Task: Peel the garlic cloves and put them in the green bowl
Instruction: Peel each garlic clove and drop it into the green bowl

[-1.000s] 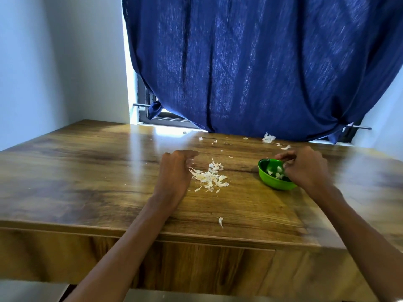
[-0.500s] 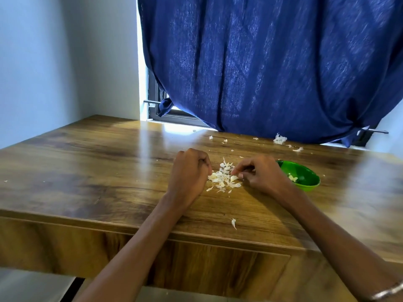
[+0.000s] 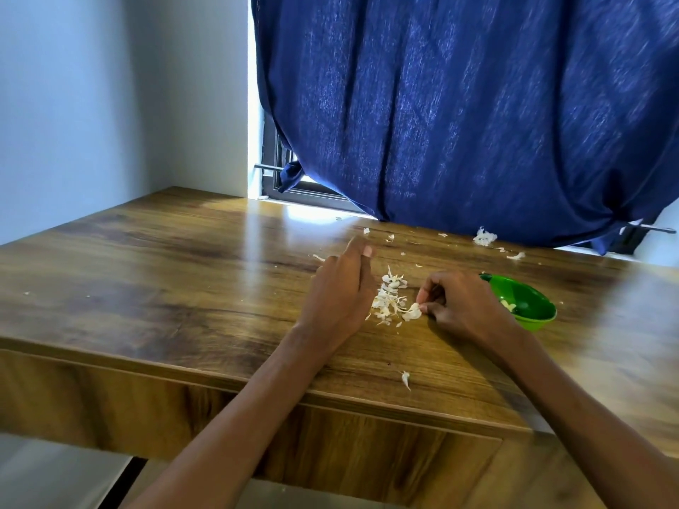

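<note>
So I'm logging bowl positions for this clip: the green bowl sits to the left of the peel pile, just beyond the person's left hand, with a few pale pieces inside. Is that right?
Not quite. In the head view the green bowl sits to the right of the peel pile, just beyond the right hand, not the left hand. It does hold a few pale pieces.

Wooden table — garlic skins, green bowl

Your right hand hides the green bowl's near-left rim; the white bits inside it are too small for you to identify.
</note>
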Tool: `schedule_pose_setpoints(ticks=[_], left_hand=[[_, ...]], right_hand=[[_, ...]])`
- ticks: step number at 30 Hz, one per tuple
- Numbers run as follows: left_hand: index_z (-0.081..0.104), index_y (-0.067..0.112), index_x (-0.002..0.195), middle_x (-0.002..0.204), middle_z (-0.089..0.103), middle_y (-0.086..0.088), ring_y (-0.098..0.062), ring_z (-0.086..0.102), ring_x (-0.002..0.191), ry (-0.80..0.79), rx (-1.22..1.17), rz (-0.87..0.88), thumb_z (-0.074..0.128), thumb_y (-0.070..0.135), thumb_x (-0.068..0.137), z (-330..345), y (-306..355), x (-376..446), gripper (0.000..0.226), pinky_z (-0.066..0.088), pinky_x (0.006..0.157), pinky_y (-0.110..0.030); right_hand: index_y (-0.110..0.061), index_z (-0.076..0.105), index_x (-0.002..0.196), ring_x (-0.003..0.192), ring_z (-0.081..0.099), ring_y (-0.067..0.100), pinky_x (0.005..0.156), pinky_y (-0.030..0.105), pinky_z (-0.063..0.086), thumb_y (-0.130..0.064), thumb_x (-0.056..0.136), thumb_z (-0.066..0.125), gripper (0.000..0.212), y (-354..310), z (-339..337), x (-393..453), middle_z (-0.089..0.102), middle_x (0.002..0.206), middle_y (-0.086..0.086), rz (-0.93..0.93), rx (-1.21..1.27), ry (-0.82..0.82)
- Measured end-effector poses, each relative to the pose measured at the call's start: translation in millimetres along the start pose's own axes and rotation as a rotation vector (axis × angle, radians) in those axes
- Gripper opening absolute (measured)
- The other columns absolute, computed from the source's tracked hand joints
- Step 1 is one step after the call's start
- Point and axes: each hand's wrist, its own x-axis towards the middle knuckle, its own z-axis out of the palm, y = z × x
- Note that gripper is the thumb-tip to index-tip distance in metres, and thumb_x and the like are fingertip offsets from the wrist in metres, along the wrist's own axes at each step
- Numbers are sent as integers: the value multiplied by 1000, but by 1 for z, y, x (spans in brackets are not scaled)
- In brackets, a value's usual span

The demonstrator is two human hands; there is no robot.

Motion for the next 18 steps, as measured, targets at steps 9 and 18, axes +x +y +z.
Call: schedule_pose_setpoints(ticks=[9,18], left_hand=[[61,12,110,76,70,-2,-13,61,56,-12,68,5,38,25,109,2,-2,1,26,54,56,-38],[46,16,144,141,58,-9,-21,58,126,-209,106,-45,56,-22,82,3,-1,2,73,51,98,-27]], right_hand=[[-33,69,94,85,58,-1,75,18,47,-19,88,74,16,-5,2,-2,66,97,-12,31,40,42],[-28,67,100,78,61,-1,63,12,44,-23,87,76,17,-8,5,-8,67,89,-12,77,156,395]])
